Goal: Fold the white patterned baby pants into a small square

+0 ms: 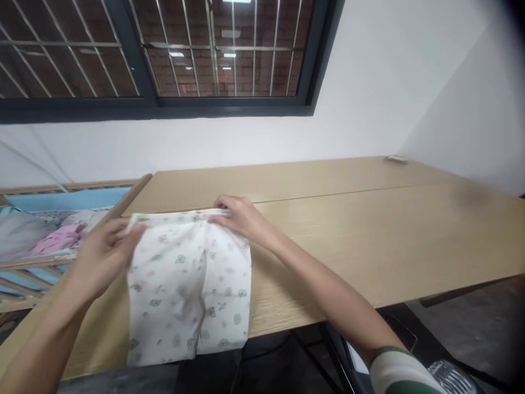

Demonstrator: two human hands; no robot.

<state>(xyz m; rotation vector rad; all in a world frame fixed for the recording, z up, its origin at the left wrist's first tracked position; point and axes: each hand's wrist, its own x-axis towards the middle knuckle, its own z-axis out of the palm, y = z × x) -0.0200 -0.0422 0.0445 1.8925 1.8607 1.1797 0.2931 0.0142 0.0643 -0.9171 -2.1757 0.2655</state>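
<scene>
A white printed cloth [164,295], patterned with small green and grey motifs, is spread at the near left part of a pale wooden table [348,235]. A narrow band runs along the cloth's top edge, and a crease comes down its middle to a split at the bottom, where the left part hangs a little lower than the right. Its lower right corner reaches just past the near edge of the table; whether the rest lies flat on the wood or is lifted slightly, I cannot tell.

The left hand [104,251] is at the cloth's upper left corner, thumb and fingers pinched together on the fabric, somewhat blurred. The right hand [240,219] is at the cloth's upper right, gripping the top band, with the thumb on the near side and the fingers curled over the far side. A striped green and white sleeve [396,369] covers the right upper arm, well to the right of the cloth.

Left of the cloth, beside the table, is a wooden crib [128,198] with a light blue lining [88,197] and a pink fabric piece [57,239] inside. Beyond the cloth, in a white wall [369,71], is a dark-framed window [148,82] with metal bars.
</scene>
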